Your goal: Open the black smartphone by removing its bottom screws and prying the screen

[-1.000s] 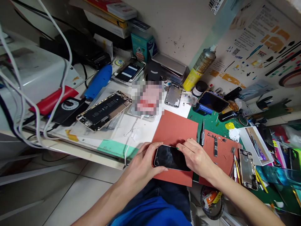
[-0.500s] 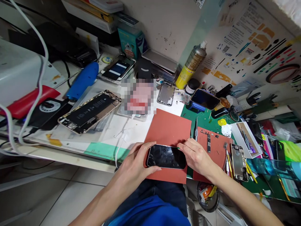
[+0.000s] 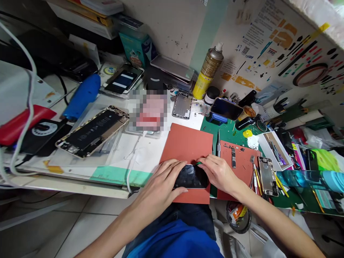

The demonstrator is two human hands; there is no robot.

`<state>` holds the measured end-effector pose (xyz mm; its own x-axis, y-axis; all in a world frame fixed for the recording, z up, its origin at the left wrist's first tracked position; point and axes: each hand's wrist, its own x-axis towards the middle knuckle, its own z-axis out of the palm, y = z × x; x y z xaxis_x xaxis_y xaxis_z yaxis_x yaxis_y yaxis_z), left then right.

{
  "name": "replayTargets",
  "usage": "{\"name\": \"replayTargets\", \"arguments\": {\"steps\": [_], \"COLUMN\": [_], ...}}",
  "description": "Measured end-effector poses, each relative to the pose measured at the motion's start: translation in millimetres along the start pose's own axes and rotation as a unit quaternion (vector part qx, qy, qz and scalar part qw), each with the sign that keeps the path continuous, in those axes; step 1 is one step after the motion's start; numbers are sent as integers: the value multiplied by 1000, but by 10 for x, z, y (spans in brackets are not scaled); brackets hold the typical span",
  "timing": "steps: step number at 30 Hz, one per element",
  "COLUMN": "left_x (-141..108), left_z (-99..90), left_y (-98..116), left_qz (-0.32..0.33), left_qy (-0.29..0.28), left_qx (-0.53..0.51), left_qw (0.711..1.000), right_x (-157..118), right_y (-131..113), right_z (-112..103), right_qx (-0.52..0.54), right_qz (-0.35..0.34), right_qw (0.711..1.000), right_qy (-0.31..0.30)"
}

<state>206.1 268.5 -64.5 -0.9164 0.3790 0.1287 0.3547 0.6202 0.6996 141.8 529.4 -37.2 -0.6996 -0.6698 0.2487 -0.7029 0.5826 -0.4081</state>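
A phone (image 3: 190, 178) with a dark, smudged screen lies on a reddish-brown mat (image 3: 188, 141) in front of me. My left hand (image 3: 168, 179) covers its left end, fingers along the far edge and thumb at the near edge, closed on it. Between the fingertips of my right hand (image 3: 218, 171) is a small green pick (image 3: 199, 163), pinched against the phone's far edge near the right corner. Most of the pick is hidden by the fingers. Just beyond my right hand, a grey pen-shaped tool (image 3: 218, 145) lies on the green mat.
A second reddish-brown mat (image 3: 243, 179) holds small phone parts. Beside it are tweezers and an opened phone housing (image 3: 268, 175). An opened phone (image 3: 94, 130) lies at the left. A spray can (image 3: 208, 71) stands at the back; a water bottle (image 3: 303, 178) lies right.
My left hand has slid right over the phone, covering more of its screen. My right hand has moved slightly left along the far edge, and the green pick shows more. The camera view has shifted.
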Motion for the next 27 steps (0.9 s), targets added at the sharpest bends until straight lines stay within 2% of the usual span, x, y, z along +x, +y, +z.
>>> {"name": "replayTargets", "arguments": {"steps": [12, 19, 27], "left_x": [17, 19, 5], "left_z": [12, 8, 38], "left_y": [-17, -17, -45], "left_qz": [-9, -5, -11], "left_qy": [-16, -18, -18], "left_qx": [-12, -16, -20], "left_qw": [1000, 1000, 1000], "right_x": [105, 136, 97], "right_y": [43, 63, 28], "right_z": [-18, -8, -4], "right_qx": [64, 61, 22], "right_qz": [58, 75, 48], "right_qw": [996, 995, 998], "right_qy": [-20, -34, -17]}}
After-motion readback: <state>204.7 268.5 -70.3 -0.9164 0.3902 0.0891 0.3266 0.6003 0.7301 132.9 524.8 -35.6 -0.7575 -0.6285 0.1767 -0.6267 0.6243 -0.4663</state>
